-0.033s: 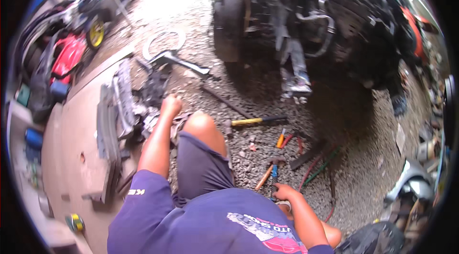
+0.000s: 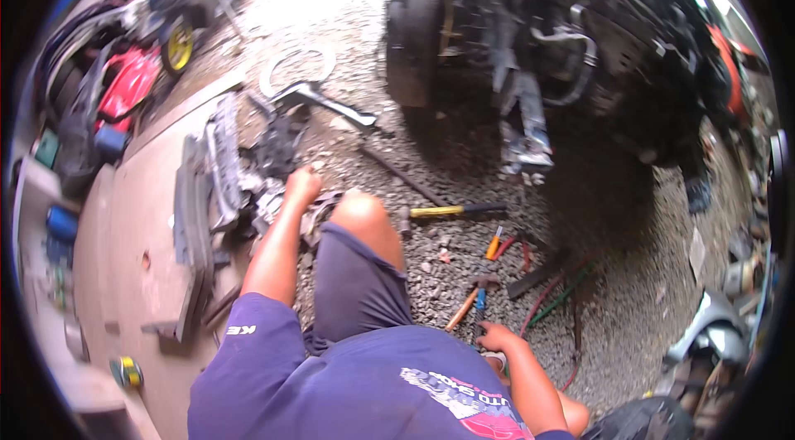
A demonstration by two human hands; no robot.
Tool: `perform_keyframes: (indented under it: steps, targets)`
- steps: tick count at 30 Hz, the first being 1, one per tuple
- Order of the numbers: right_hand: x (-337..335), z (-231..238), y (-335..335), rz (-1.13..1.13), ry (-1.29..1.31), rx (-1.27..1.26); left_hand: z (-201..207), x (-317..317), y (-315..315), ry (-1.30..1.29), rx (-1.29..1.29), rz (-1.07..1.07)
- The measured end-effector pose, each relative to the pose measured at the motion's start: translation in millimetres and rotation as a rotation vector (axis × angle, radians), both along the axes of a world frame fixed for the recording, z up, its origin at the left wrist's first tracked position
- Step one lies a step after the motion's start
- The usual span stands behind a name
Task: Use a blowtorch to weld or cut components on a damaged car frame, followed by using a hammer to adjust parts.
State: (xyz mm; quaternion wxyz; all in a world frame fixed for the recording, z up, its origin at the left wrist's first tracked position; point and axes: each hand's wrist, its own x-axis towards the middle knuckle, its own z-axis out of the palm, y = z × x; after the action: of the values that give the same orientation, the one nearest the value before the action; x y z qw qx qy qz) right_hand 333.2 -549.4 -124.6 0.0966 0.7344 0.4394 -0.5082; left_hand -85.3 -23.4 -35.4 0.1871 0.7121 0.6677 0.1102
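My left hand (image 2: 304,184) is closed beside my bent knee, next to a heap of torn metal and plastic scraps (image 2: 269,195). Its palm is hidden, so I cannot make out whether anything is inside. Low on the gravel, my right hand (image 2: 502,340) has its fingers closed at the dark lower end of a blue-and-black handled tool (image 2: 480,301). Right beside that tool lies a hammer (image 2: 461,310) with a wooden handle. Farther off is a sledgehammer (image 2: 455,210) with a yellow-and-black handle. An orange-handled screwdriver (image 2: 493,244) lies between them, near some red-handled tools (image 2: 503,249).
A vehicle with its front stripped (image 2: 530,34) stands ahead, a bent metal rail (image 2: 525,129) hanging down. Long grey metal bars (image 2: 195,233) lie at left by a concrete slab (image 2: 124,241). Red and green hoses (image 2: 563,301) cross the gravel. A tape measure (image 2: 127,372) sits lower left.
The whole view has shifted slightly, so the scene sits a little farther right. Both hands stay at the same places beside the scraps and the blue-and-black tool.
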Motion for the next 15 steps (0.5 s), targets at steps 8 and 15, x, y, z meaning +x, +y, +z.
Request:
perform_keyframes:
  steps: [8,15]
  targets:
    - [-15,18,-6,-0.028,-0.002,-0.146,-81,-131,-160,0.067,-0.309,0.204]
    - [-17,20,-3,-0.065,-0.039,-0.172,-86,-152,-220,0.167,-0.476,0.118]
